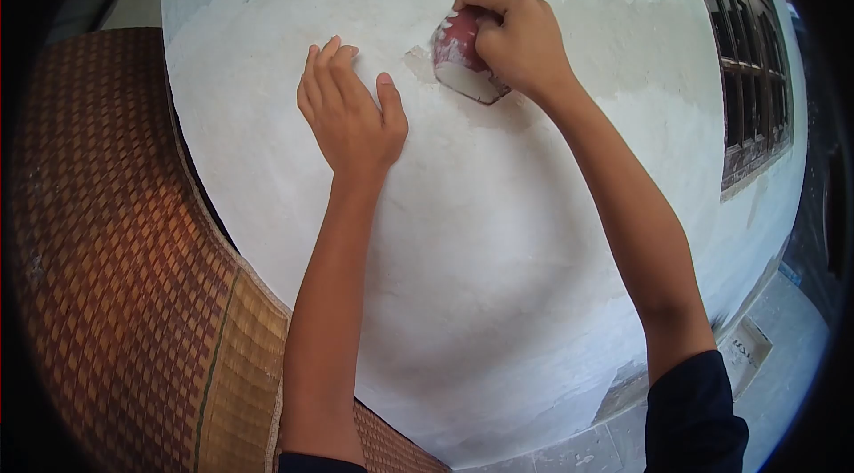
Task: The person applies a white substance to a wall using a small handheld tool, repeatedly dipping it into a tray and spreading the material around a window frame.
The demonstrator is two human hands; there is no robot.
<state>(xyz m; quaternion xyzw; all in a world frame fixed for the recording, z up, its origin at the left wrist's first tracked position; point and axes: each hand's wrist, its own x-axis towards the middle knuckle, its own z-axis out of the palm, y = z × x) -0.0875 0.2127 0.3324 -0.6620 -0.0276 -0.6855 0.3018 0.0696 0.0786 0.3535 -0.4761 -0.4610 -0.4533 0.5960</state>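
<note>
My right hand (520, 39) grips a dark red scraper (461, 44) smeared with white, its pale lower edge against the white wall (480, 206). Just left of the scraper, the wall shows a small greyish patch (420, 64). My left hand (354, 113) is at the wall, left of the scraper and apart from it, with its fingers spread and nothing in them. The palm side of the left hand is hidden.
A brown woven mat (107, 242) hangs or stands along the left side. At the upper right is a dark window with bars (752, 72). Grey floor tiles (578, 453) meet the wall's foot at the bottom right.
</note>
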